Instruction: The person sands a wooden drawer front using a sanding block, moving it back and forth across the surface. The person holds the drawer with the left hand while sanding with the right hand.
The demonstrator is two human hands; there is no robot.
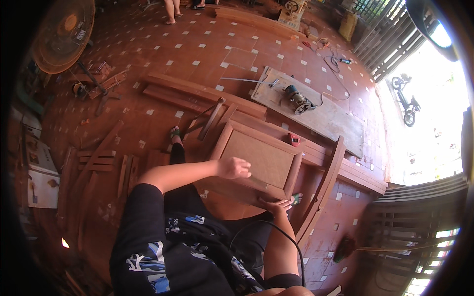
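Note:
A reddish wooden frame [293,173] with rounded edges surrounds a paler brown panel [259,154] just in front of me. Over the panel's left part is my left hand [234,167], its fingers curled closed; what they hold, if anything, is hidden. My right hand [275,204] rests against the near side of the frame close to its right corner, with thumb and fingers spread along the wood. On the far right edge of the frame lies a red tape measure [294,139], apart from both hands.
Wooden beams [323,187] lie to the right and beyond the frame. A power tool [297,101] sits on a board [340,123] farther off. Loose wood strips [98,160] and a standing fan [64,37] are at left. A cable [291,237] arcs near my right arm. Another person's legs [172,11] show far off.

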